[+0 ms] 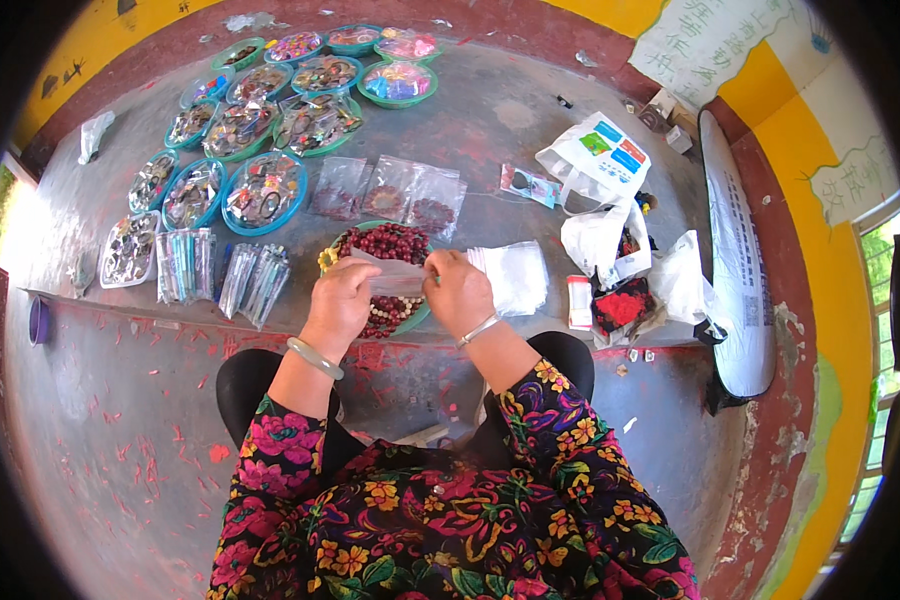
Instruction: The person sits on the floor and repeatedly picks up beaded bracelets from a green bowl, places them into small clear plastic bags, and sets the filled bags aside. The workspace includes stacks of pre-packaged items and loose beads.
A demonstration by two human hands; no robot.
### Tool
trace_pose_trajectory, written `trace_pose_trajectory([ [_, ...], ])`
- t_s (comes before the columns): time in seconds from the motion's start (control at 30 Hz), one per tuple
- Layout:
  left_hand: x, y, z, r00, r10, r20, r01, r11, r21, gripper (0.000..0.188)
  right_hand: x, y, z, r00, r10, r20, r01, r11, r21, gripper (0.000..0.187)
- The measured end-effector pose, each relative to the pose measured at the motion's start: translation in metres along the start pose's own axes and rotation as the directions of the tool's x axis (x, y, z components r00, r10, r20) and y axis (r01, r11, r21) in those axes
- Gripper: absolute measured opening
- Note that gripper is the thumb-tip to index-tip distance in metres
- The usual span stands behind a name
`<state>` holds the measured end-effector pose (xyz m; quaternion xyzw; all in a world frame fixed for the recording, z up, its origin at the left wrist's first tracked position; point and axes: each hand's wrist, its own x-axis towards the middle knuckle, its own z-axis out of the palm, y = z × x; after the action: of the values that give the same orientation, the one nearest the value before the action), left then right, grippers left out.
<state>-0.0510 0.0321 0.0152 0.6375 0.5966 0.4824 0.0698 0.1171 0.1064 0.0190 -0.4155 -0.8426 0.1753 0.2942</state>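
Between my two hands a clear plastic bag (397, 279) is stretched flat at its top edge. My left hand (336, 298) pinches its left end, and my right hand (458, 292) pinches the right end. Below the bag sits a green basket (416, 322) heaped with dark red bead bracelets (382, 241), partly hidden by my hands and the bag. Something yellow and flower-like (327, 260) shows by my left hand. Right beside my right hand lies a stack of white translucent bags (516, 278). Just beyond the basket, several filled clear bags (386, 187) hold dark red bracelets.
Several round baskets (265, 192) of small goods cover the raised ledge at the far left. Bundles of wrapped pens (186, 264) lie closer. At the right are a white carrier bag (597, 158), smaller plastic bags (682, 280) and a long silvery case (740, 260) along the wall.
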Motion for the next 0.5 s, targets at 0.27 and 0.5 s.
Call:
trace_pose_trajectory([
  [0.27, 0.004, 0.005, -0.006, 0.975, 0.000, 0.222, -0.004, 1.000, 0.021, 0.011, 0.009, -0.005, -0.002, 0.990, -0.014, -0.142, 0.032, 0.992, 0.125, 0.009],
  [0.5, 0.016, -0.008, -0.044, 0.969, -0.219, -0.118, 0.220, 0.975, -0.005, 0.016, 0.019, -0.010, 0.010, 0.994, 0.096, 0.050, -0.107, 0.798, 0.593, 0.020],
])
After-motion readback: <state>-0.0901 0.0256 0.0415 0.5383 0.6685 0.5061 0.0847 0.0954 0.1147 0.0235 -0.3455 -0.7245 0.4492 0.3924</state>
